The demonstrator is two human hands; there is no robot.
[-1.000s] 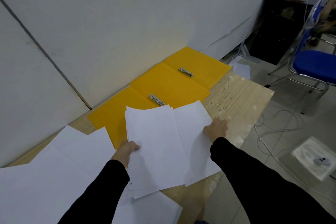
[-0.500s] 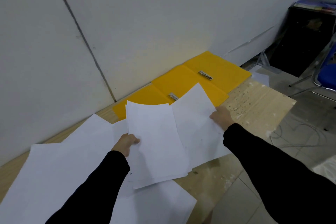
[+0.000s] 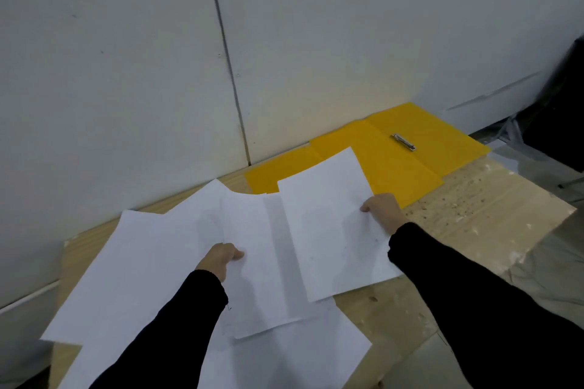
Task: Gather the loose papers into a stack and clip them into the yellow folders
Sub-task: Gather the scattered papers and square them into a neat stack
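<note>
My left hand (image 3: 221, 259) grips a small stack of white papers (image 3: 256, 262) by its left edge, above the table. My right hand (image 3: 384, 211) pinches the right edge of a single white sheet (image 3: 328, 230), lifted and overlapping the stack's right side. More loose white sheets (image 3: 132, 268) lie spread over the wooden table (image 3: 474, 224) to the left and near edge. Two open yellow folders (image 3: 385, 161) lie against the wall at the back; one metal clip (image 3: 403, 142) shows, and the nearer folder is partly hidden by the lifted sheet.
A white panelled wall (image 3: 284, 41) stands directly behind the table. The table's right edge drops to a grey floor (image 3: 553, 256). A dark cabinet (image 3: 562, 114) stands at the far right.
My right hand has lifted its sheet and carried it left over the stack, covering the nearer folder's clip. The view has swung left, and the chair is out of sight.
</note>
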